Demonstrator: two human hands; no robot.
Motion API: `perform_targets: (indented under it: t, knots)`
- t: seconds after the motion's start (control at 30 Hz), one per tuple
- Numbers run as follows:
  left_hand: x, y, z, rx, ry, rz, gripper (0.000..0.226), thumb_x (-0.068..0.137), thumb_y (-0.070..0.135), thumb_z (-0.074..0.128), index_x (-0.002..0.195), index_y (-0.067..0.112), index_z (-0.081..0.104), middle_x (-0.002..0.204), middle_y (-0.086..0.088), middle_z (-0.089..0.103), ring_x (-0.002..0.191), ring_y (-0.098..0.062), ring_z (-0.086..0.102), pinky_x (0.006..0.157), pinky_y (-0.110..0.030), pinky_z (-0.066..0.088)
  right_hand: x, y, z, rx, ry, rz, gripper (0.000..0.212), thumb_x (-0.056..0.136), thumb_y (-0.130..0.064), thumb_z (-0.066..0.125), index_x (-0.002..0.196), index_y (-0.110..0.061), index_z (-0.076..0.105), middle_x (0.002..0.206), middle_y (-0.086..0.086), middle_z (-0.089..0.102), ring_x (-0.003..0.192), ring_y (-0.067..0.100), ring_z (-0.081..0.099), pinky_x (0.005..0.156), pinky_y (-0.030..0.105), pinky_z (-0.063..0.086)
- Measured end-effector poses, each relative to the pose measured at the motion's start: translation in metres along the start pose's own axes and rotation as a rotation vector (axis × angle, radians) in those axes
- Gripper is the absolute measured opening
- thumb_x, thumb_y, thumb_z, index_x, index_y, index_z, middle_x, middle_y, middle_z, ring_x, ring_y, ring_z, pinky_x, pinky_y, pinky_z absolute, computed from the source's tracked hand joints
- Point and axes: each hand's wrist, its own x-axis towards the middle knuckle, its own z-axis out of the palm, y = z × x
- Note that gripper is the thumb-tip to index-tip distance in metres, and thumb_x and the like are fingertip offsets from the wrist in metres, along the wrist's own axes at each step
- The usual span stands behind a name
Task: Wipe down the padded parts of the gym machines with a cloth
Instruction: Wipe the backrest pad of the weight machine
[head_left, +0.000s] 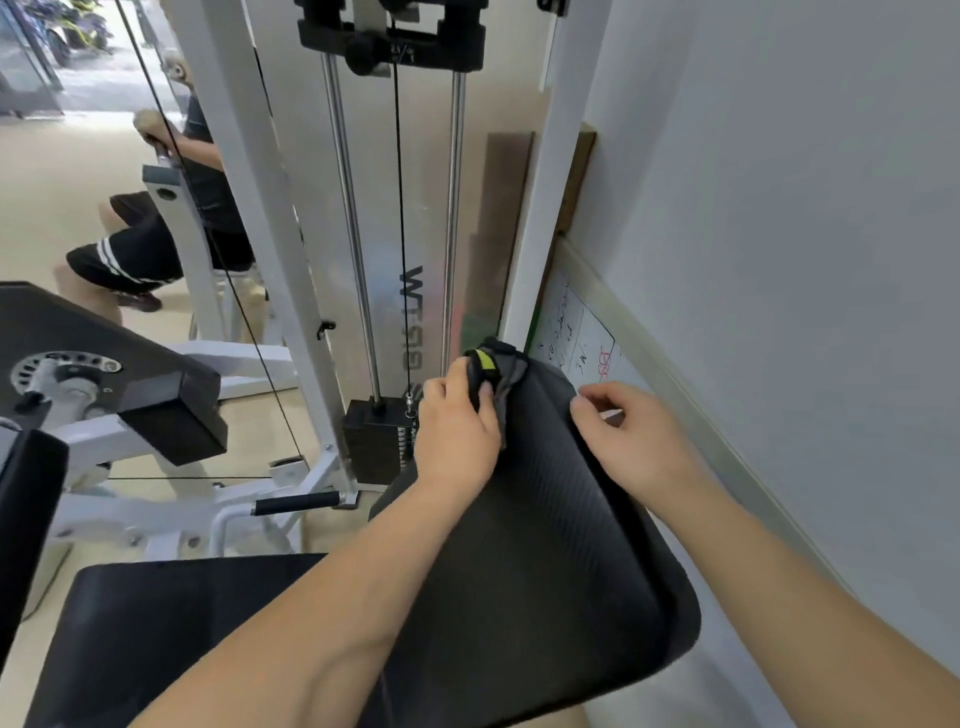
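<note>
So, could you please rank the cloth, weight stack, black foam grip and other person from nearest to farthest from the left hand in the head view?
1. cloth, gripped in the left hand.
2. weight stack, just left of it.
3. black foam grip, lower left on the frame.
4. other person, far upper left.

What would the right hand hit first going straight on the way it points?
The right hand points up and left, so likely the top edge of the back pad first, then the cloth gripped by the left hand. Depth is unclear.
</note>
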Motion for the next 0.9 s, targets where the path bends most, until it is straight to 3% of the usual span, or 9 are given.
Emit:
perform_targets:
  t: [0.17, 0.3, 0.4, 0.53, 0.63, 0.73, 0.9]
  knots:
    - [0.037, -0.001, -0.013, -0.087, -0.185, -0.14, 0.044, 0.105, 0.042, 0.046, 0.146, 0.025, 0.046, 0.136, -0.01, 0.06, 0.125, -0.033, 0.057, 0.103, -0.045, 0.047, 0.024, -0.013, 0.008, -0.023, -0.047, -0.014, 0.022, 0.099, -0.044, 0.058, 0.114, -0.03, 0.067, 0.106, -0.016, 0.066, 0.094, 0.005, 0.063, 0.078, 0.023, 0.044]
    - [0.039, 0.034, -0.033, -0.247, -0.21, 0.126, 0.035, 0.101, 0.042, 0.055, 0.134, 0.035, 0.05, 0.12, 0.008, 0.068, 0.111, -0.017, 0.064, 0.093, -0.036, 0.052, 0.045, -0.019, 0.015, 0.003, -0.065, -0.061, 0.007, 0.095, -0.036, 0.065, 0.096, -0.03, 0.064, 0.094, -0.014, 0.068, 0.083, 0.002, 0.061, 0.068, 0.017, 0.042]
    - [0.051, 0.032, -0.026, -0.098, -0.245, 0.251, 0.042, 0.096, 0.052, 0.048, 0.136, 0.04, 0.051, 0.122, 0.006, 0.068, 0.115, -0.021, 0.061, 0.097, -0.045, 0.052, 0.058, -0.017, 0.014, 0.049, -0.086, -0.04, 0.015, 0.089, -0.037, 0.069, 0.096, -0.024, 0.071, 0.093, -0.009, 0.072, 0.089, 0.011, 0.066, 0.073, 0.026, 0.049]
    - [0.064, -0.001, -0.024, 0.053, -0.321, 0.024, 0.037, 0.101, 0.049, 0.041, 0.132, 0.036, 0.057, 0.117, -0.008, 0.07, 0.111, -0.035, 0.062, 0.099, -0.049, 0.051, 0.07, -0.012, 0.007, 0.05, -0.165, -0.071, 0.028, 0.089, -0.049, 0.07, 0.106, -0.027, 0.07, 0.099, -0.009, 0.069, 0.092, 0.006, 0.065, 0.076, 0.022, 0.05]
    - [0.062, -0.018, -0.031, -0.022, -0.389, -0.1, 0.038, 0.107, 0.038, 0.046, 0.143, 0.028, 0.056, 0.124, -0.004, 0.07, 0.115, -0.025, 0.062, 0.103, -0.038, 0.048, 0.083, -0.017, 0.01, 0.071, -0.206, -0.073, 0.028, 0.088, -0.049, 0.072, 0.093, -0.022, 0.073, 0.094, 0.001, 0.074, 0.09, 0.017, 0.069, 0.076, 0.03, 0.054]
    - [0.065, -0.017, -0.033, -0.097, -0.408, -0.054, 0.035, 0.106, 0.033, 0.05, 0.14, 0.028, 0.059, 0.122, 0.003, 0.07, 0.116, -0.017, 0.062, 0.102, -0.03, 0.046, 0.092, -0.024, 0.019, 0.104, -0.231, -0.065, 0.032, 0.088, -0.045, 0.074, 0.087, -0.013, 0.071, 0.092, 0.011, 0.072, 0.085, 0.024, 0.068, 0.07, 0.03, 0.05]
    - [0.104, -0.005, -0.034, -0.237, -0.573, 0.099, 0.028, 0.104, 0.026, 0.059, 0.131, 0.031, 0.064, 0.119, 0.013, 0.072, 0.112, -0.005, 0.065, 0.102, -0.023, 0.05, 0.113, -0.026, 0.022, 0.077, -0.337, -0.044, 0.037, 0.088, -0.047, 0.073, 0.069, -0.02, 0.055, 0.062, -0.007, 0.053, 0.061, 0.012, 0.049, 0.062, 0.031, 0.038]
